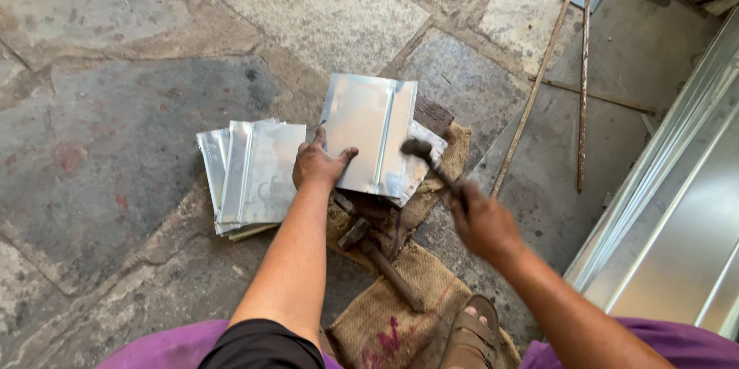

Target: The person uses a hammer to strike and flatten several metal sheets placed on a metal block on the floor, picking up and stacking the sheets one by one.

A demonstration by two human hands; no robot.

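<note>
My left hand presses flat on the near left corner of a shiny folded metal sheet that rests on a dark block over burlap. My right hand grips the handle of a hammer, its head blurred just above the sheet's near right edge. A raised seam runs down the sheet. A second hammer lies on the burlap below the sheet, between my arms.
A stack of similar metal sheets lies left of my left hand on the stone floor. Burlap sacking covers the ground by my sandalled foot. Thin rusty rods lie at right, beside long metal panels.
</note>
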